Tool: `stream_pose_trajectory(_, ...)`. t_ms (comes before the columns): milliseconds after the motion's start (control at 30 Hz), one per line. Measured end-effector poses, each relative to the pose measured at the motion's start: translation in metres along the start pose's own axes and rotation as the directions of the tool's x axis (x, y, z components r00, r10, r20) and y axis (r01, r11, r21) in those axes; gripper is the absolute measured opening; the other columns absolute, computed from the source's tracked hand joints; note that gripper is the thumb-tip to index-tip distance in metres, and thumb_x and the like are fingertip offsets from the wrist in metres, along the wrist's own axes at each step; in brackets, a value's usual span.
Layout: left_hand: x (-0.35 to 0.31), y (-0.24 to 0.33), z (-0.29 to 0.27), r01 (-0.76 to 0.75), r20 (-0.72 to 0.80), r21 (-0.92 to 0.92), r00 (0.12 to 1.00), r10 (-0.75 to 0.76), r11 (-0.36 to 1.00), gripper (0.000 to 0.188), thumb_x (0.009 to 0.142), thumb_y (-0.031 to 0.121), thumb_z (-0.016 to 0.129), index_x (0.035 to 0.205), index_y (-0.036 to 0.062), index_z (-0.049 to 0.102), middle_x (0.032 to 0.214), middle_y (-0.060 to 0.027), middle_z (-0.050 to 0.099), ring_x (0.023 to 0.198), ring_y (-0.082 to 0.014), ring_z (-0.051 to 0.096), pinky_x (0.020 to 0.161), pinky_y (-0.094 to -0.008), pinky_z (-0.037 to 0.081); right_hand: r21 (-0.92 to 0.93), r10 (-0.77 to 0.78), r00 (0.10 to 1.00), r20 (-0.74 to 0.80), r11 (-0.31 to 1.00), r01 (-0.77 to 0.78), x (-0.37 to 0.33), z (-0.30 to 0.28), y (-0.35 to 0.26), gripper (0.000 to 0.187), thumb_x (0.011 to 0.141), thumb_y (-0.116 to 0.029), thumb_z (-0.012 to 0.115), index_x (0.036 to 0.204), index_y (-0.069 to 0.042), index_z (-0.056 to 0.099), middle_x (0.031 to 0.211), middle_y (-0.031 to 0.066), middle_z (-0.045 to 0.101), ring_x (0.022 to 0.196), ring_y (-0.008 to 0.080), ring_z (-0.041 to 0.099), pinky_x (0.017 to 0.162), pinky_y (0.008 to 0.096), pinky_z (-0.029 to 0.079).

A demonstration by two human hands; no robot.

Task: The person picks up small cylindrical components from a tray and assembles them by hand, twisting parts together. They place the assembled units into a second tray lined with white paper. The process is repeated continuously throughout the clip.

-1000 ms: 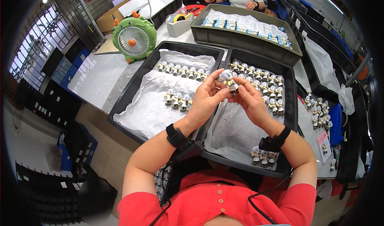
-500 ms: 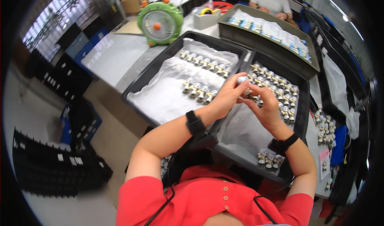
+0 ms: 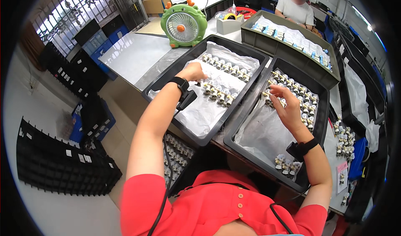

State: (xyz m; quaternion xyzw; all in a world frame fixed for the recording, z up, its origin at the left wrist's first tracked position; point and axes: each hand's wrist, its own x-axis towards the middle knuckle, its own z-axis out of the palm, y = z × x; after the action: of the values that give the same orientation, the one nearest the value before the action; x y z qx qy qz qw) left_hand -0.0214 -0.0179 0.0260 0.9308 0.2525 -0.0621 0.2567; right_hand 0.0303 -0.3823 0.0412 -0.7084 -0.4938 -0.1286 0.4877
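Observation:
In the left black tray [image 3: 200,140], lined with white paper, my left hand [image 3: 193,71] is closed at the left end of the nearer row of figurines [image 3: 219,93]. A small figurine [image 3: 198,84] shows only partly under its fingers. My right hand [image 3: 288,107] hovers over the right black tray [image 3: 250,155], thumb and forefinger apart, beside the left edge of a block of small white, yellow and black figurines [image 3: 298,89]. Whether its fingertips touch the nearest figurine [image 3: 267,96] I cannot tell. A few more figurines [image 3: 287,165] stand in that tray's near corner.
A green fan [image 3: 184,25] and a tape dispenser [image 3: 229,22] stand behind the trays. An olive tray [image 3: 288,48] of blue-and-white pieces lies at the back, with a person [image 3: 295,10] beyond it. More figurines [image 3: 344,142] cover the table at right.
My hands, together over the gap between the trays before, have parted. The left moved left with a figurine to the row in the left tray; the right stayed over the right tray, fingers spreading.

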Motion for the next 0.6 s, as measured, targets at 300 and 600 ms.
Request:
stream_pose_trajectory(300,0.014,-0.018,0.026,0.018,-0.037,0.022,0.999,-0.017,1.0,0.05,0.064,0.019,0.081,0.103,-0.004,0.061,0.091,-0.0154,0.066,0.073,-0.0188,0.065,0.063,-0.0287,0.053,-0.048,-0.042,0.998,0.049,0.998,0.044,-0.004,-0.005,0.003,0.014,0.081,0.0,0.062,0.095,-0.001,0.064,0.083,0.0106,0.065,0.074,0.0191,0.064,0.066,0.0272,0.05)
stream_pose_trajectory(600,0.024,-0.033,0.035,0.0,0.002,-0.081,1.0,0.0,0.997,0.043,0.065,0.02,0.079,0.1,0.001,0.063,0.089,-0.0126,0.066,0.076,-0.0185,0.065,0.067,-0.0314,0.053,-0.058,0.055,0.955,0.29,0.998,-0.039,-0.007,-0.003,0.017,0.015,0.082,-0.006,0.063,0.096,-0.002,0.065,0.086,0.0101,0.066,0.076,0.0193,0.063,0.069,0.0289,0.05)
